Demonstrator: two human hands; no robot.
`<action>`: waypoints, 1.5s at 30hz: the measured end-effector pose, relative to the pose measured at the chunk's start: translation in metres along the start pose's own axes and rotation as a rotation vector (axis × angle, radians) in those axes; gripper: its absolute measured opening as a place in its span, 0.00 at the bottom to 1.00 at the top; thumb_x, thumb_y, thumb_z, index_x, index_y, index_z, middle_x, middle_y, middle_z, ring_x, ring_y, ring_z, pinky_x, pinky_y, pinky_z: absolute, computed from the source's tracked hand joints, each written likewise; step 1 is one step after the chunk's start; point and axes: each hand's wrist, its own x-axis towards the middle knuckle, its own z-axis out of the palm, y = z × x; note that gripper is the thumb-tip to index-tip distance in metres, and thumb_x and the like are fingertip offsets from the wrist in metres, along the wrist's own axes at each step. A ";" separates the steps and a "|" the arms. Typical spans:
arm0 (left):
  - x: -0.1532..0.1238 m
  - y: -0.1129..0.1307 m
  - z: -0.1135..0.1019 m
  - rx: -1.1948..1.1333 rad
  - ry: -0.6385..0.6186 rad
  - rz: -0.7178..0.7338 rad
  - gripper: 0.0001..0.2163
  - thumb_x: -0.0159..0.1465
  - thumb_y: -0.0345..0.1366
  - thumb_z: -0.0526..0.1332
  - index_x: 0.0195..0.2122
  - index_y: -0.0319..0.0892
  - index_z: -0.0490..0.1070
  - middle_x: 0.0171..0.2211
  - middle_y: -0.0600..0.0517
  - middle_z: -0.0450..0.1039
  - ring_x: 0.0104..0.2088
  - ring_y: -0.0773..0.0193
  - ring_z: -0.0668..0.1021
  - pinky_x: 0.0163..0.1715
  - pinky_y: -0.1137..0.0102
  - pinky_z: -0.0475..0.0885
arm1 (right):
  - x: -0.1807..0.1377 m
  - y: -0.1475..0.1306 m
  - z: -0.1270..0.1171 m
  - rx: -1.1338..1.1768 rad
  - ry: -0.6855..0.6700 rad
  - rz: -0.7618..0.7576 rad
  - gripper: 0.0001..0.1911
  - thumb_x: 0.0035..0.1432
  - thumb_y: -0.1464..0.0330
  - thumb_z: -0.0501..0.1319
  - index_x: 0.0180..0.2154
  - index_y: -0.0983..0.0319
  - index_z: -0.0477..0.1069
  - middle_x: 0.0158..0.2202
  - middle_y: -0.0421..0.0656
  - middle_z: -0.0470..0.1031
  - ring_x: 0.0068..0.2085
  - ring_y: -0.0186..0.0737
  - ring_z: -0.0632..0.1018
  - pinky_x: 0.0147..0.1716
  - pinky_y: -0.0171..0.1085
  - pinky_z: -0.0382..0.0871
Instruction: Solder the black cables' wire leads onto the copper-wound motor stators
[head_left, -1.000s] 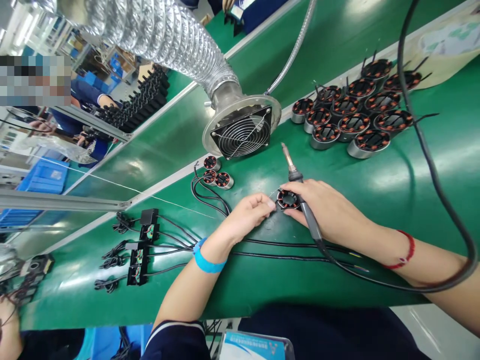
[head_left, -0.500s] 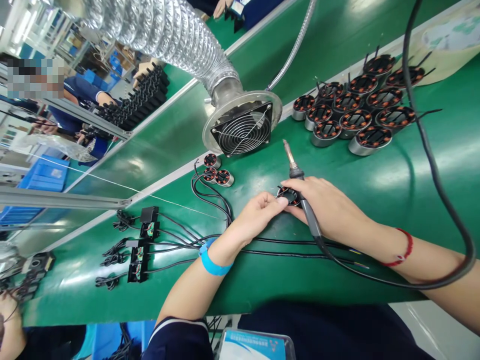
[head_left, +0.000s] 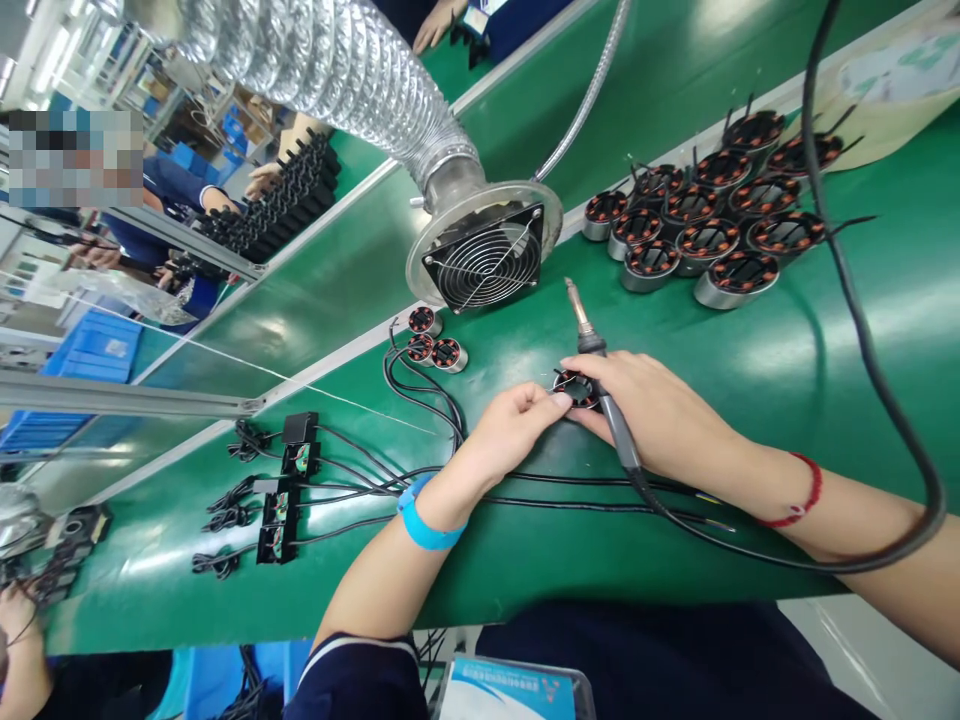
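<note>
My left hand point(head_left: 525, 420) pinches the edge of a small motor stator point(head_left: 576, 377), a ring with copper windings and a black inside, held above the green bench. My right hand point(head_left: 652, 410) steadies the ring's other side with thumb and fingers. Tucked in that same hand is a soldering iron point(head_left: 616, 428), its bare metal tip pointing up and away from the ring. A thin wire shows at the ring's upper edge; its far end is hidden by the fingers. The iron's black cable point(head_left: 885, 390) loops over my right forearm.
A fume extractor fan point(head_left: 487, 262) on a foil duct hangs ahead. Several stators point(head_left: 705, 240) stand at the right; three more point(head_left: 448, 354) with cables sit left of centre. Open black boxes point(head_left: 277, 520) trail black cables point(head_left: 555, 480) across the bench. Co-workers' hands point(head_left: 262, 180) show beyond.
The stator has turned slightly between my fingers, so more of its open middle shows. Both hands stay almost in place, and the soldering iron keeps its position.
</note>
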 end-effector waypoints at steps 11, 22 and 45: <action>0.003 -0.009 -0.013 -0.156 -0.130 0.006 0.17 0.49 0.47 0.75 0.29 0.38 0.78 0.23 0.54 0.72 0.24 0.73 0.66 0.27 0.73 0.59 | 0.003 0.002 -0.004 0.014 -0.021 -0.022 0.17 0.65 0.70 0.55 0.54 0.66 0.67 0.38 0.49 0.78 0.37 0.49 0.79 0.37 0.45 0.74; -0.029 -0.011 0.030 1.055 -0.350 0.175 0.08 0.66 0.37 0.62 0.43 0.41 0.74 0.48 0.45 0.73 0.40 0.59 0.76 0.41 0.64 0.71 | 0.003 0.026 -0.032 0.192 0.031 0.059 0.25 0.63 0.70 0.57 0.62 0.61 0.62 0.55 0.50 0.77 0.55 0.53 0.79 0.52 0.53 0.75; -0.018 0.006 0.010 0.081 0.010 0.097 0.17 0.54 0.49 0.68 0.28 0.41 0.68 0.22 0.58 0.64 0.24 0.72 0.64 0.26 0.74 0.58 | 0.006 -0.009 -0.047 0.822 0.256 0.399 0.20 0.62 0.68 0.64 0.54 0.55 0.62 0.37 0.38 0.79 0.35 0.37 0.82 0.38 0.39 0.81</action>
